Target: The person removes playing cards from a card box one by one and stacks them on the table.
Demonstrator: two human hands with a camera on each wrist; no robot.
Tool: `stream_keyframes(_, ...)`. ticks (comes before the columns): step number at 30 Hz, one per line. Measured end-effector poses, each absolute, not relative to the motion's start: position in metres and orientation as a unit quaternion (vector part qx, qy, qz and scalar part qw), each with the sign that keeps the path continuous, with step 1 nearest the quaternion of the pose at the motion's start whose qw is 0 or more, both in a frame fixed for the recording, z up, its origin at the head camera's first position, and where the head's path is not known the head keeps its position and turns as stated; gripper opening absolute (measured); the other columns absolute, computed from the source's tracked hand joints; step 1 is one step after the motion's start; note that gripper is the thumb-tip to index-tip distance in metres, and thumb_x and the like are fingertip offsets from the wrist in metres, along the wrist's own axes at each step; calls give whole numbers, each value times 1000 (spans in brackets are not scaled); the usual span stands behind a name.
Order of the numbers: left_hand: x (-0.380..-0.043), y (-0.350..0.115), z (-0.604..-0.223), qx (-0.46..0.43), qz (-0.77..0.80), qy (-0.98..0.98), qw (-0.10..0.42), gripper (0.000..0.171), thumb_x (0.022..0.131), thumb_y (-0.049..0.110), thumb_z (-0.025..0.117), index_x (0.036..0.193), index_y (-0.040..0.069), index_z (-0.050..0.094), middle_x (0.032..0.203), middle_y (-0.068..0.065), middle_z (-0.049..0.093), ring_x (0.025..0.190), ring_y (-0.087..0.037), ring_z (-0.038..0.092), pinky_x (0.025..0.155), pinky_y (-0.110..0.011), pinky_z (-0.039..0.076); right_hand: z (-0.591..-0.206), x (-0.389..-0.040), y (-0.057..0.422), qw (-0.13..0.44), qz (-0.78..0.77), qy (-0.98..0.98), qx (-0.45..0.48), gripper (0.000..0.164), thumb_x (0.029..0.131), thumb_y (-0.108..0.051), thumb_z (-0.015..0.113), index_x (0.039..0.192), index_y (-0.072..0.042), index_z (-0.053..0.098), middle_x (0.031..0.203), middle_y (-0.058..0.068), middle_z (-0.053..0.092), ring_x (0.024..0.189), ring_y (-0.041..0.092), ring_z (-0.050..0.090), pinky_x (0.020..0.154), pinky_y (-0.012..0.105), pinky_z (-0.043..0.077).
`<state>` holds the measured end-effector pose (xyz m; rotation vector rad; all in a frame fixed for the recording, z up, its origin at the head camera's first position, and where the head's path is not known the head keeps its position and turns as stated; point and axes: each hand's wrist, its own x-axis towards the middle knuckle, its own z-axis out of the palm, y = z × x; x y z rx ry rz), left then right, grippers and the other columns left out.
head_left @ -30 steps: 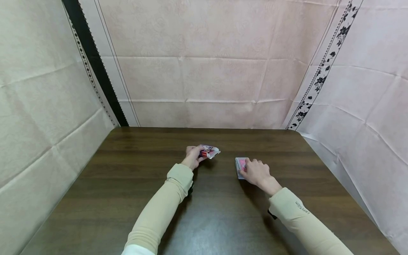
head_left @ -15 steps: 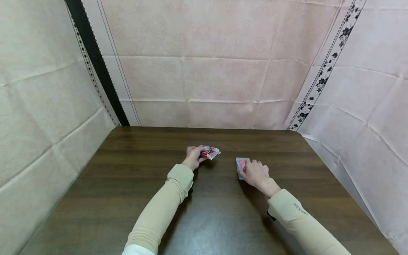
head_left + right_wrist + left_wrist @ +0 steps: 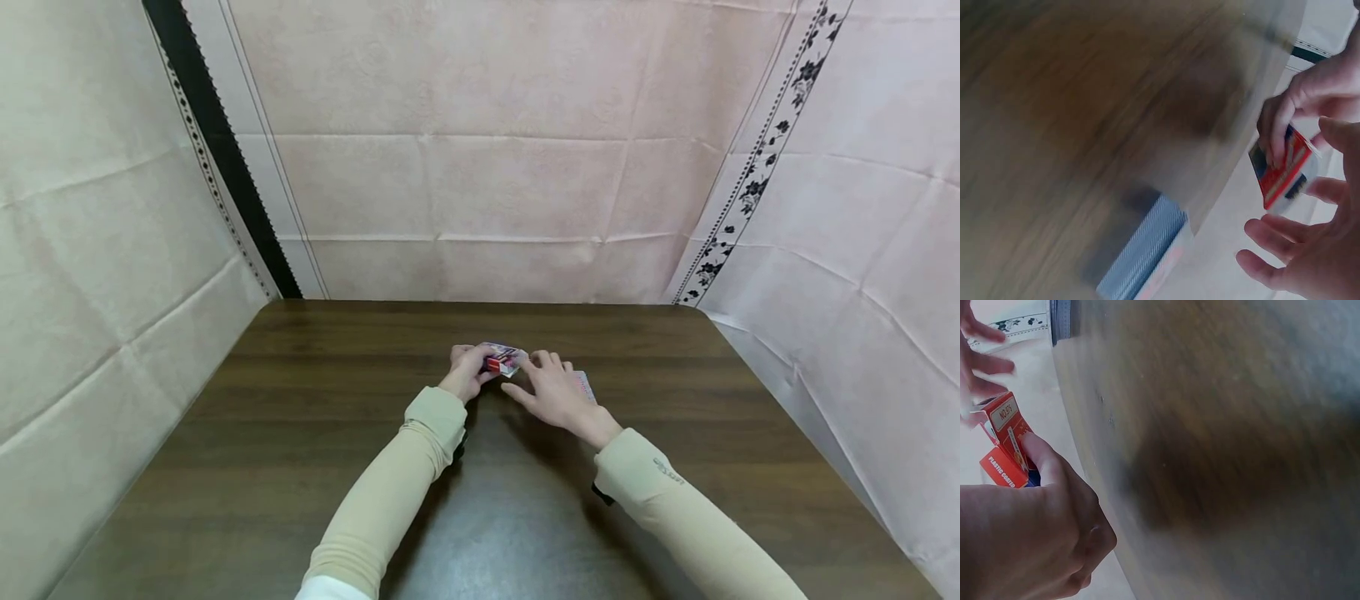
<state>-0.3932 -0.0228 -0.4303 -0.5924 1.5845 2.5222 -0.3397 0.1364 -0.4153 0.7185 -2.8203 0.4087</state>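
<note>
Dark brown wood-grain worktop [image 3: 187,467] across the lower frame, pale glare [image 3: 487,550] at bottom centre; creased pinkish cloth [image 3: 517,183] behind it at upper centre, whitish creased cloths [image 3: 855,225] at left and right, a black band [image 3: 219,137] slanting at upper left, a black floral border [image 3: 754,192] at upper right.

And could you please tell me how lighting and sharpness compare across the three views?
Head view: fairly sharp, with a pale sheen on the near part of the table and soft shadows; left wrist view: the right fingers look smeared, yet some lettering on the red box is readable; right wrist view: dim, box lettering blurred, the card deck showing fine edge lines.
</note>
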Motion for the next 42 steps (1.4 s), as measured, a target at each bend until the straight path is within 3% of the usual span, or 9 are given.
stream_keyframes(4,-393,-23,-433,-193,825,530,48,35,88,1,61,112,6,36,119,-21,52,91,-23,62,79,-34,60,-416,-345,127,87,144,-955,244,56,94,-54,53,136,-18,53,135,24,48,123,39,45,93,55,41)
stream_keyframes(9,-394,-25,-431,-193,827,526,47,37,88,2,62,114,7,36,119,-20,53,86,-20,62,63,-24,57,-414,-350,123,99,147,-954,243,51,93,-52,55,126,-14,60,136,24,48,126,40,44,95,57,41)
stream_keyframes(20,-395,-19,-426,-164,835,522,62,40,88,2,63,118,6,38,134,-21,47,105,-24,57,64,-22,54,-415,-360,122,43,152,-959,235,67,91,-60,53,136,-10,55,149,29,33,137,45,35,108,62,36)
stream_keyframes(25,-394,-25,-424,-182,828,528,51,39,87,1,63,116,6,37,123,-19,52,89,-19,59,57,-21,53,-416,-357,126,90,188,-945,252,51,92,-50,59,123,-10,63,137,27,47,127,42,46,102,57,44)
stream_keyframes(30,-393,-30,-426,-187,828,527,45,36,86,-1,62,111,6,36,106,-15,51,78,-17,59,55,-22,55,-413,-355,130,105,204,-937,265,40,94,-40,60,111,-5,65,111,20,61,99,31,57,84,42,52)
stream_keyframes(34,-393,-34,-429,-197,826,527,42,34,86,-1,61,108,7,36,98,-13,51,72,-15,59,53,-22,55,-406,-353,135,76,185,-940,276,31,92,-33,63,100,-3,62,89,12,60,78,21,52,66,32,45)
stream_keyframes(36,-394,-36,-431,-202,827,524,39,33,87,-1,61,106,7,36,96,-13,52,70,-15,59,53,-22,55,-403,-351,139,58,177,-945,270,30,89,-30,66,103,-4,60,86,9,58,74,19,49,63,30,42)
stream_keyframes(39,-395,-40,-431,-207,832,514,34,33,87,-2,60,106,7,35,99,-16,54,70,-16,60,54,-22,56,-398,-349,147,47,173,-952,249,40,83,-26,69,116,-7,58,96,9,58,79,19,51,66,32,45)
stream_keyframes(42,-394,-41,-431,-207,834,511,32,33,87,-2,59,108,6,34,107,-21,56,74,-18,61,56,-23,57,-397,-348,157,61,173,-959,217,45,81,-27,68,119,-8,56,103,13,57,80,23,54,66,37,48)
